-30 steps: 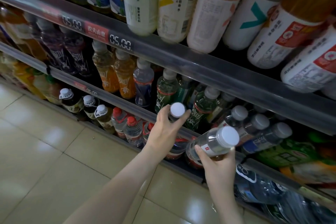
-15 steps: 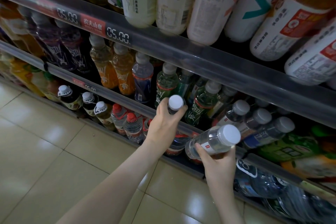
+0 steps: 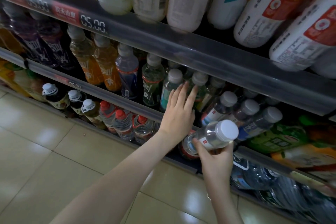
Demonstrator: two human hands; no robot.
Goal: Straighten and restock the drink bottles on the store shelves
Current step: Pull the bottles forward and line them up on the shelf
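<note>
My left hand [image 3: 179, 112] is open, its fingers spread against a white-capped bottle with a teal label [image 3: 168, 88] that stands on the middle shelf beside a green bottle [image 3: 152, 82]. My right hand [image 3: 216, 162] grips a clear bottle with a white cap [image 3: 212, 135], tilted with the cap up and to the right, in front of the shelf rail. Several similar white-capped bottles [image 3: 249, 110] lean in a row just right of my left hand.
Orange drinks [image 3: 107, 71] and dark purple drinks [image 3: 54, 49] fill the middle shelf to the left. Large white-labelled bottles [image 3: 189, 0] stand on the shelf above, behind a price rail [image 3: 218, 60]. Red-capped water bottles [image 3: 123, 123] sit on the bottom shelf. Tiled floor [image 3: 54, 160] lies below.
My left hand has let go of the white-capped bottle it held, which now stands on the middle shelf, and has opened with its fingers against it. My right hand still holds its bottle.
</note>
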